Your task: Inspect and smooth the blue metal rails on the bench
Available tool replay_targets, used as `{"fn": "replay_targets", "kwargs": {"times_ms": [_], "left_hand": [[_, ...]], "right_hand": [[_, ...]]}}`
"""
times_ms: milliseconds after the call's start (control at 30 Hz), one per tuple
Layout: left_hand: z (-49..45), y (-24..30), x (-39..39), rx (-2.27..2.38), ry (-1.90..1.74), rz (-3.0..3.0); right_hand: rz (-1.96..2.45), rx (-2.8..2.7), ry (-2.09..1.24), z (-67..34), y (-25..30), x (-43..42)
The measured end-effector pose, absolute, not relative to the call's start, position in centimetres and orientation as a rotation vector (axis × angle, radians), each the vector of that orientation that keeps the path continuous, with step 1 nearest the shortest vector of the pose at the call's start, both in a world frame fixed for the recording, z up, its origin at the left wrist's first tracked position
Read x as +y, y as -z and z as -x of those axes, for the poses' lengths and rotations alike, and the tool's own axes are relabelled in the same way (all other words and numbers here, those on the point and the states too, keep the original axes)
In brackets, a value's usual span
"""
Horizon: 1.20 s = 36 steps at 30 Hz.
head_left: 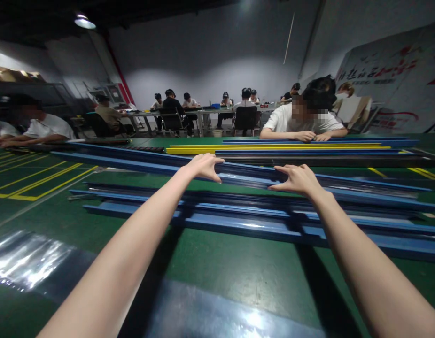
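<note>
Both my arms reach forward over a green floor. My left hand (204, 167) and my right hand (297, 179) both curl their fingers over the same long blue rail (133, 162), which runs from left to right in front of me. The hands grip it about a forearm's length apart. Nearer to me lie more long blue rails (238, 220), side by side on the floor.
Beyond the gripped rail lie yellow rails (274, 148) and dark rails (326, 160). A person in a white shirt (302, 123) works on them opposite me. Another person (44, 129) sits at the left. Several people sit at tables (203, 112) at the back. Clear film (27, 258) lies near left.
</note>
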<state>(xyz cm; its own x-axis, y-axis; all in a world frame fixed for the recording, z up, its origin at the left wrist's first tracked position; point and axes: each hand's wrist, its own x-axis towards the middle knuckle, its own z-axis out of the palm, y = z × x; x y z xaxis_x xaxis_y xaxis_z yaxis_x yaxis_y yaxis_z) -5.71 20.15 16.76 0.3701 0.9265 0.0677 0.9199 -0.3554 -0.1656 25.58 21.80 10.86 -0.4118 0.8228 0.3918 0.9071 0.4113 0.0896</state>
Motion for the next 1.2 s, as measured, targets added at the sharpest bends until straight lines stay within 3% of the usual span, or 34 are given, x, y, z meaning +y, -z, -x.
{"fn": "replay_targets", "kwargs": {"times_ms": [333, 733, 1200], "left_hand": [[5.5, -18.3, 11.9, -1.681, -0.103, 2.531], [8.3, -13.2, 4.9, -1.694, -0.234, 2.598], [11.2, -9.4, 1.7, -1.889, -0.325, 2.619]], "right_hand": [[1.530, -2.373, 0.613, -26.3, -14.4, 11.3], [1.528, -2.499, 0.530, -23.6, -10.0, 2.9], [1.523, -2.538, 0.349, -20.3, -4.9, 0.1]]}}
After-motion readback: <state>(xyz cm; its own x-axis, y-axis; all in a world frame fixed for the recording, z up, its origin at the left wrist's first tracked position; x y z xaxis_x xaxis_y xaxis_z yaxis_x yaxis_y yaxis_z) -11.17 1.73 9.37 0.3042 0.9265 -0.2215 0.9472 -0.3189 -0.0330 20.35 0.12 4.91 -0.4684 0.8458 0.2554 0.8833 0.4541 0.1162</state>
